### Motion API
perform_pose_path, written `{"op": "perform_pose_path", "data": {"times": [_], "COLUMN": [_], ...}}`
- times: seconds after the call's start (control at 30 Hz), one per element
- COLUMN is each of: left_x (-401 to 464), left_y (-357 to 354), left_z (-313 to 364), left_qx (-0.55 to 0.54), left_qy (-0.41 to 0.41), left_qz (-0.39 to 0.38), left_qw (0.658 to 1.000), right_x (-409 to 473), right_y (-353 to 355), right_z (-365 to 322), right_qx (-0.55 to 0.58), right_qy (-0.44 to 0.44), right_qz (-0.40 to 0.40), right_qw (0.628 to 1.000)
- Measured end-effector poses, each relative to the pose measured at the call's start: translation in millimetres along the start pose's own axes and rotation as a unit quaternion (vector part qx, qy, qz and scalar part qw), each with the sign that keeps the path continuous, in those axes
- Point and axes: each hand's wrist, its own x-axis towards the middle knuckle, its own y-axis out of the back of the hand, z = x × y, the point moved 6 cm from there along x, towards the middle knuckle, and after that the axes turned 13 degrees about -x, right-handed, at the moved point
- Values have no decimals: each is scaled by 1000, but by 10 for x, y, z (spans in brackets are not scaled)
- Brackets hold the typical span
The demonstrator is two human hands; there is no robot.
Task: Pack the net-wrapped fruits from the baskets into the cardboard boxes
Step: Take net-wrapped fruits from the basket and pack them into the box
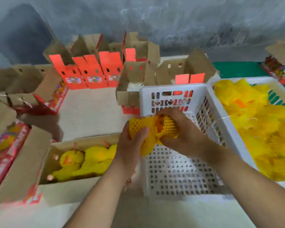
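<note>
Both hands, left hand [134, 142] and right hand [182, 134], curl round one net-wrapped fruit [152, 131] above the empty white basket [173, 96]. A second basket [220, 80] holds many. Three fruits [87, 160] lie in the open box [44, 163]. Box lettering is blurred.

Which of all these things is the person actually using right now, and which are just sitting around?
In use:
- left hand and right hand, both gripping one net-wrapped fruit
- open box holding wrapped fruits
- empty white basket
- full basket

Sitting around:
- red boxes standing by the wall
- folded brown boxes
</note>
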Motion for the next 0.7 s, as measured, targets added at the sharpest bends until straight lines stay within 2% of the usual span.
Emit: {"op": "perform_pose_path", "data": {"times": [0.1,0.2,0.27,0.33,0.4,0.53,0.6,0.63,0.7], "left_x": [-164,-192,-156,-79,29,151,132,113,120], "left_y": [1010,1740,2068,2348,2581,2813,2819,2821,2829], "left_z": [357,652,824,961,1016,803,609,531,460], "left_qx": [46,93,161,247,383,635,725,739,714], "left_qy": [6,20,21,-6,-41,-59,-67,-69,-53], "left_qz": [39,51,36,22,1,-67,-86,-82,-65], "left_qw": [998,994,986,969,923,767,680,665,695], "right_x": [218,376,451,498,500,540,575,579,568], "right_y": [-871,-1522,-1766,-1876,-1932,-2148,-2331,-2469,-2790], "right_z": [-628,-1014,-1112,-1139,-1149,-1115,-1176,-1202,-1203], "right_qx": [25,75,91,52,19,-39,-67,-82,-121], "right_qy": [8,-46,-77,-99,-116,-144,-108,-90,-86], "right_qz": [-51,-106,-108,-84,-62,-72,-82,-102,-173], "right_qw": [998,991,987,990,991,986,989,987,974]}}
